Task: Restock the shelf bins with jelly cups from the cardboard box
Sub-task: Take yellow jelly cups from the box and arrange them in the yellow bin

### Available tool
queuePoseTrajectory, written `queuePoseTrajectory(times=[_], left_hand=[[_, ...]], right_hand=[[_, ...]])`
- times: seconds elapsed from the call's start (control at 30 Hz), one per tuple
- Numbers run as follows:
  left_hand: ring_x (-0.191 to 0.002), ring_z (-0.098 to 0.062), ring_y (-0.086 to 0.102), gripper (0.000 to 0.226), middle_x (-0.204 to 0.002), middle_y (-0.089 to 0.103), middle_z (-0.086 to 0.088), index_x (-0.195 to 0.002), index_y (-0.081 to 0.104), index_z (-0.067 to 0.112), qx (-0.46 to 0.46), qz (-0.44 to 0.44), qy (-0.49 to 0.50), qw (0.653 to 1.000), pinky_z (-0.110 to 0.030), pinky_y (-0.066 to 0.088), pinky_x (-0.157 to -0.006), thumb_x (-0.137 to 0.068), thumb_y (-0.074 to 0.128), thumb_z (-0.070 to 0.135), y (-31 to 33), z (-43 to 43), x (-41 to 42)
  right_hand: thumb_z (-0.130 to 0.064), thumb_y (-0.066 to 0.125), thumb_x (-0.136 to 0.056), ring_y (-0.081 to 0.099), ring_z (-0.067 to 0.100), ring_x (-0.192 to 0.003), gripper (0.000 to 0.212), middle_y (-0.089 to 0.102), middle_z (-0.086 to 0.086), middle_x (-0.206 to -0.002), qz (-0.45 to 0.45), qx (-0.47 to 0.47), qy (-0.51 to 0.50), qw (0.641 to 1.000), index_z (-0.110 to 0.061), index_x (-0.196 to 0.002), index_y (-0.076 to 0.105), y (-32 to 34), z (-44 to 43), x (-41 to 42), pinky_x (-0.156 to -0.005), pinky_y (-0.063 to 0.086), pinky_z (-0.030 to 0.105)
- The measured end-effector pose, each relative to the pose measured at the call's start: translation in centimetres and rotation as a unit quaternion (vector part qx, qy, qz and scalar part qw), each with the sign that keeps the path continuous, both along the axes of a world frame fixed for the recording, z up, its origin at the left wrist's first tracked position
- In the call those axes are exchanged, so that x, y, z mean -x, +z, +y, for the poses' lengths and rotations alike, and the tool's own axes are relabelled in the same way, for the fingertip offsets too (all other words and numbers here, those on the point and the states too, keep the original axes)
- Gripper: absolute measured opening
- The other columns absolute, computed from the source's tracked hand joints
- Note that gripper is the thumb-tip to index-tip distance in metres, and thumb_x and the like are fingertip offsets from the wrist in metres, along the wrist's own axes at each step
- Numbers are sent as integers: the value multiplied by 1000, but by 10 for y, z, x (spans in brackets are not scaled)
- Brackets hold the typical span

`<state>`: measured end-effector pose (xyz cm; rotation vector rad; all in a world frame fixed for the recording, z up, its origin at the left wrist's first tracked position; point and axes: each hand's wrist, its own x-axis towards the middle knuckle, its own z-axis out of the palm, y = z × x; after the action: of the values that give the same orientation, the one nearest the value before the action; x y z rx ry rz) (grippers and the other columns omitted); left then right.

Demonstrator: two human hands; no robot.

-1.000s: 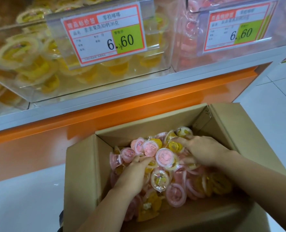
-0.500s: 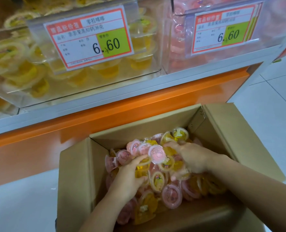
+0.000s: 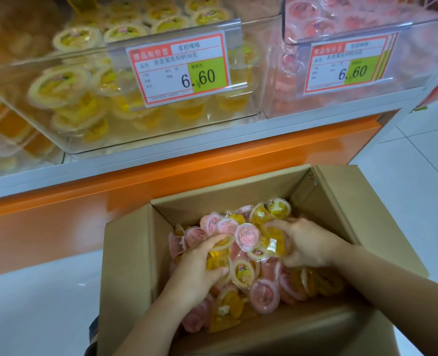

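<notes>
Price tag (image 3: 179,68) small print blurred, lower jelly cups (image 3: 264,294) buried

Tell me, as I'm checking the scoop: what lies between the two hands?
Head view: a pink jelly cup and yellow cups, heaped between left hand and right hand.

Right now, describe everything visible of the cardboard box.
The cardboard box is brown corrugated board, open on top, flaps spread outward. It sits in front of the orange shelf base, below the bins; what it rests on is hidden. A heap of pink and yellow jelly cups fills it. The left hand and right hand reach inside, gripping cups.
</notes>
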<state>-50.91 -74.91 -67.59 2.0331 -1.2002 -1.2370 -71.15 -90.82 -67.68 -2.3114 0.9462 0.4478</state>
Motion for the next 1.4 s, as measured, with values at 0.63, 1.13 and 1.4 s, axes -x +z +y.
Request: queuePoseTrajectory(times=[0.63, 1.13, 1.4], left_hand=[[-112, -1, 50, 66, -126, 45, 22, -126, 39, 57, 25, -14, 6, 1000, -20, 41, -100, -85, 69, 15, 15, -2, -11], [-111, -5, 53, 69, -126, 51, 16, -126, 37, 60, 48, -26, -1, 999, -27, 44, -100, -84, 69, 16, 28, 6, -7], [-102, 9, 52, 66, -127, 49, 19, -131, 39, 52, 54, -26, -1, 998, -10, 42, -92, -85, 68, 14, 30, 6, -9]], right_hand=[[-39, 71, -78, 38, 28, -134, 71, 22, 10, -153, 101, 14, 44, 994, -34, -140, 36, -10, -18, -37, -104, 40, 35], [-45, 65, -79, 57, 27, -111, 60, 39, 3, -129, 105, 45, 23, 993, -31, -132, 40, -7, 11, -20, -97, 43, 39], [-35, 56, -89, 55, 27, -112, 68, 34, 2, -137, 69, 68, 125, 987, -37, -144, 17, 16, 23, -20, -89, 46, 38]])
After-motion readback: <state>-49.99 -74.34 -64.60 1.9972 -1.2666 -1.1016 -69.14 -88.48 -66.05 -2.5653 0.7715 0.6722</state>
